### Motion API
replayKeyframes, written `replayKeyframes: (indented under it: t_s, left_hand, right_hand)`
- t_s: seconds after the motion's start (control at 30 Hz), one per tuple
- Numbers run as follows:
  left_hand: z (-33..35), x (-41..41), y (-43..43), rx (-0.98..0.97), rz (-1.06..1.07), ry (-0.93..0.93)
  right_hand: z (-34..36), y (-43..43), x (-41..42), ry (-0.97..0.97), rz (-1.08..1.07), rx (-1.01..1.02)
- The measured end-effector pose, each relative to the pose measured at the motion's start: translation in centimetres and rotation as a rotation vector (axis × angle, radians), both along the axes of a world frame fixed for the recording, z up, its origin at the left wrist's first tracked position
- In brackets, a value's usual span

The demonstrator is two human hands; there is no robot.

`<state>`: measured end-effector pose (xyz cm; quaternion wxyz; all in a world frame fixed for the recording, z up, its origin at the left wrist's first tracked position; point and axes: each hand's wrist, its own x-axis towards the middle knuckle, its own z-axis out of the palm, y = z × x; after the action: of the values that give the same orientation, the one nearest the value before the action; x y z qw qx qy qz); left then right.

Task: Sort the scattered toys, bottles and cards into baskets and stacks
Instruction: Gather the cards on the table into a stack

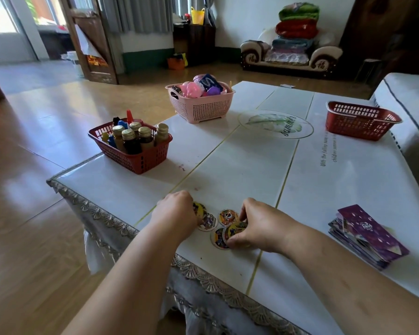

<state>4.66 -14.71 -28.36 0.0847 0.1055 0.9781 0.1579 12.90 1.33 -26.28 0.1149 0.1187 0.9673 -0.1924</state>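
Several round picture cards (227, 216) lie near the front edge of the white table (252, 160). My left hand (177, 213) has its fingers curled over a yellow round card (199, 209) at the left of the group. My right hand (259, 223) pinches another round card (236, 229), tilted up off the table. A stack of rectangular cards (365, 238) with a purple one on top sits at the right. One red basket (131, 146) holds bottles, and a pink basket (201, 102) holds toys.
A second red basket (361, 120) stands at the far right of the table, its inside hidden. A lace trim (203, 272) hangs along the table's front edge. Beyond the table are a tiled floor, a small sofa (290, 56) piled with blankets and a wooden door (90, 37).
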Motion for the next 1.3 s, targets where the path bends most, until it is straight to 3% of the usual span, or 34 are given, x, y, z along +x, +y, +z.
replayKeyframes:
  t_s: [0.13, 0.4, 0.5, 0.67, 0.8, 1.0, 1.3]
  left_hand:
    - [0.4, 0.1, -0.2, 0.013, 0.040, -0.012]
    - [1.5, 0.5, -0.9, 0.264, 0.017, 0.026]
    - [1.5, 0.6, -0.9, 0.363, -0.054, -0.054]
    - [0.8, 1.6, -0.2, 0.101, -0.173, -0.101]
    - [0.9, 1.8, 0.3, 0.033, -0.160, -0.098]
    - [1.2, 2.2, 0.9, 0.079, -0.165, -0.068]
    - [1.3, 2.8, 0.9, 0.195, -0.151, -0.009]
  right_hand:
    - [0.0, -0.3, 0.3, 0.003, 0.041, 0.001]
    - [0.0, -0.6, 0.4, 0.027, 0.094, -0.005]
    - [0.1, -0.6, 0.2, 0.048, 0.183, -0.004]
    - [0.5, -0.5, -0.3, -0.050, 0.282, 0.008]
    - [0.5, -0.4, -0.1, -0.068, 0.244, -0.007]
    - [-0.6, 0.8, -0.9, 0.095, -0.037, -0.066]
    - [-0.9, 1.0, -2.7, 0.041, -0.024, -0.026]
